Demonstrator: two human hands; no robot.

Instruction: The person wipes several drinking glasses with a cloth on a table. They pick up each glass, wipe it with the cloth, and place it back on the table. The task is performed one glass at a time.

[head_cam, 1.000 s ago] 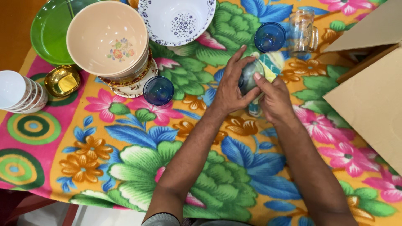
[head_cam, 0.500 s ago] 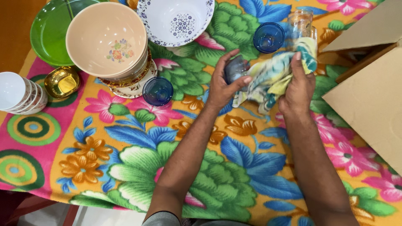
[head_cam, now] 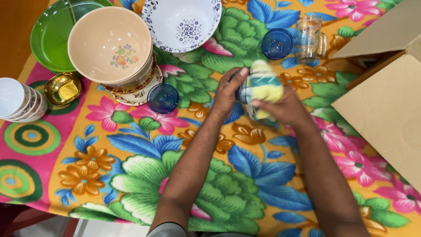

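While the left hand [head_cam: 228,94] curls around a small blue glass [head_cam: 242,92], thumb over its top and fingers behind it, the right hand [head_cam: 280,107] presses a yellow, blue and white cloth [head_cam: 262,87] against the same glass, its fingers clenched on the cloth. Both hands meet above a bright floral tablecloth [head_cam: 144,175], and the glass is held just over it, mostly hidden by the cloth so that only a dark sliver shows beside the left thumb. Just left of the hands another blue glass [head_cam: 163,98] stands upright on the tablecloth, and a third blue glass [head_cam: 277,44] stands farther back, beside a clear glass mug [head_cam: 309,38]. Behind them sits a white bowl with a blue pattern [head_cam: 184,24], and next to it a stack of peach bowls [head_cam: 112,46] rests on patterned plates. A green plate [head_cam: 48,39] lies at the far left corner, with a small golden bowl [head_cam: 63,87] and a stack of white bowls [head_cam: 17,101] near the left edge. An open cardboard box [head_cam: 386,105] lies to the right of the hands.
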